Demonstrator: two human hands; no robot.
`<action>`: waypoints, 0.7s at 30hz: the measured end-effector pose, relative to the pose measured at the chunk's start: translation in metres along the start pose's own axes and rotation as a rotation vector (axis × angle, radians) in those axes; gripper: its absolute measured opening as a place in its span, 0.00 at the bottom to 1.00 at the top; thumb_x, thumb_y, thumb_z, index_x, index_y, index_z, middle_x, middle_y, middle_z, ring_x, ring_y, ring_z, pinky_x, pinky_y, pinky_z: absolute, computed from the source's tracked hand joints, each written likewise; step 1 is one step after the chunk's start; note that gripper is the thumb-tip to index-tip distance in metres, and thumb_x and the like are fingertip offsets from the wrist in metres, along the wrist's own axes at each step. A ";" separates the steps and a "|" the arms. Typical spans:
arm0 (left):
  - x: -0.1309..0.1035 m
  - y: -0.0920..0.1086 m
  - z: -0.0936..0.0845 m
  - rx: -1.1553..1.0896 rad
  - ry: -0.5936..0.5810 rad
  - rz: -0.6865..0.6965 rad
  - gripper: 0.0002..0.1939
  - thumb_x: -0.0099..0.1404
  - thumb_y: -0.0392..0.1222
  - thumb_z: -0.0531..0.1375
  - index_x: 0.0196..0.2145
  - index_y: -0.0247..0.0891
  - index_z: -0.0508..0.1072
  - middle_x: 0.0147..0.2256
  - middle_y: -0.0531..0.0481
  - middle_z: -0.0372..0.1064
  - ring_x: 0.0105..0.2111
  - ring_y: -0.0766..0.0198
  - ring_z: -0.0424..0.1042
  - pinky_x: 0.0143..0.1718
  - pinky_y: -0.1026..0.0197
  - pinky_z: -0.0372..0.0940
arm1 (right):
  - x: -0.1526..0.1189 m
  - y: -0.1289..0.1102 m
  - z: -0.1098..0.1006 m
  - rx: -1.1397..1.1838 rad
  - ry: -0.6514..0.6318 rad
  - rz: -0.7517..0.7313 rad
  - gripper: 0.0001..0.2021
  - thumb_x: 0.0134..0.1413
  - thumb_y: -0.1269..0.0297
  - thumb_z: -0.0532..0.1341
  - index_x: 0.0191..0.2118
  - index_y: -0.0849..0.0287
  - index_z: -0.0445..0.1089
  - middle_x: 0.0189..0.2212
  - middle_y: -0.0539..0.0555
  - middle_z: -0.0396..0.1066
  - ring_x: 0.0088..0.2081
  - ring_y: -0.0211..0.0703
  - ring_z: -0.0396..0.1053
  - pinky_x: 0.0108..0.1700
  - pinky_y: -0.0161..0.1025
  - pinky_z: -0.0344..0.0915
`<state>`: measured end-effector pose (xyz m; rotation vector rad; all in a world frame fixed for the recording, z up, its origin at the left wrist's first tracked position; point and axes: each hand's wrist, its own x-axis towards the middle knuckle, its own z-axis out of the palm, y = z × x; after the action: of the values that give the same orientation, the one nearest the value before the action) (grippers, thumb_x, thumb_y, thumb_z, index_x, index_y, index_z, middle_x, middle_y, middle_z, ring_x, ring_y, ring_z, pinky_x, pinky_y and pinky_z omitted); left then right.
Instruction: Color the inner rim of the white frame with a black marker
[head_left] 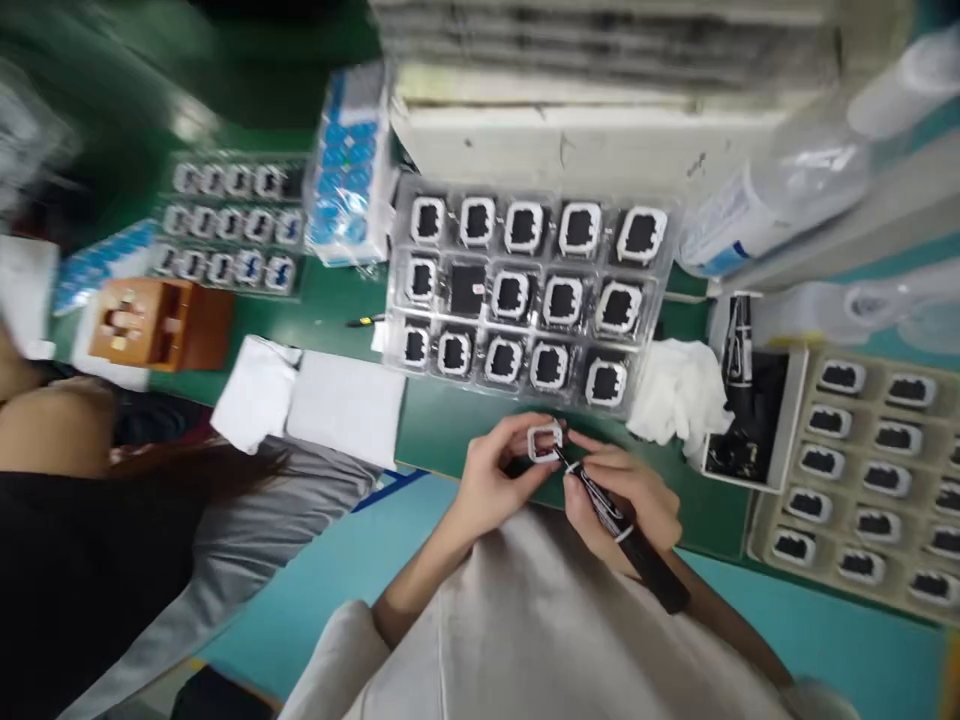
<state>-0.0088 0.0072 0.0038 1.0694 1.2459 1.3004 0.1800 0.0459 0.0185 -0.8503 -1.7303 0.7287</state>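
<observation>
My left hand (495, 470) pinches a small white square frame (532, 444) with rounded corners, close to the table's front edge. In my right hand (626, 490) is a black marker pen (652, 568), gripped like a pencil. Its tip touches or nearly touches the lower right of the frame. Just beyond both hands lies a clear plastic tray (517, 392) with rows of similar white frames around dark centres. One pocket in its middle row shows a dark square (466, 289) without a white frame.
A crumpled white cloth (675, 395) and a box (784, 425) holding another marker are at right. Beyond them sits a beige tray (851, 500) of frames. Clear bottles (780, 190) stand behind. At left are white cloths (345, 408), an orange block (202, 325) and a seated person (90, 580).
</observation>
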 end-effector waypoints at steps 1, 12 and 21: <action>0.000 0.001 -0.001 0.005 -0.012 0.009 0.22 0.74 0.39 0.77 0.62 0.43 0.80 0.57 0.43 0.89 0.54 0.54 0.92 0.61 0.58 0.85 | 0.002 -0.001 0.001 0.016 -0.005 0.020 0.16 0.62 0.78 0.75 0.52 0.56 0.78 0.40 0.53 0.87 0.44 0.54 0.91 0.53 0.53 0.94; -0.001 0.007 -0.003 0.100 -0.032 -0.021 0.18 0.77 0.42 0.75 0.61 0.41 0.81 0.59 0.41 0.88 0.54 0.53 0.92 0.61 0.57 0.86 | 0.010 -0.006 0.013 0.022 0.045 0.001 0.12 0.64 0.79 0.73 0.47 0.56 0.78 0.36 0.52 0.82 0.38 0.51 0.89 0.47 0.50 0.94; -0.003 0.006 -0.002 0.227 -0.018 0.074 0.22 0.74 0.30 0.74 0.62 0.44 0.81 0.60 0.46 0.88 0.53 0.57 0.92 0.58 0.64 0.85 | 0.006 -0.002 0.016 -0.066 0.075 0.001 0.11 0.66 0.77 0.73 0.46 0.53 0.78 0.35 0.50 0.82 0.38 0.49 0.89 0.45 0.45 0.94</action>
<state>-0.0107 0.0040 0.0101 1.2955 1.3749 1.2222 0.1634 0.0487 0.0183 -0.9121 -1.6949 0.6359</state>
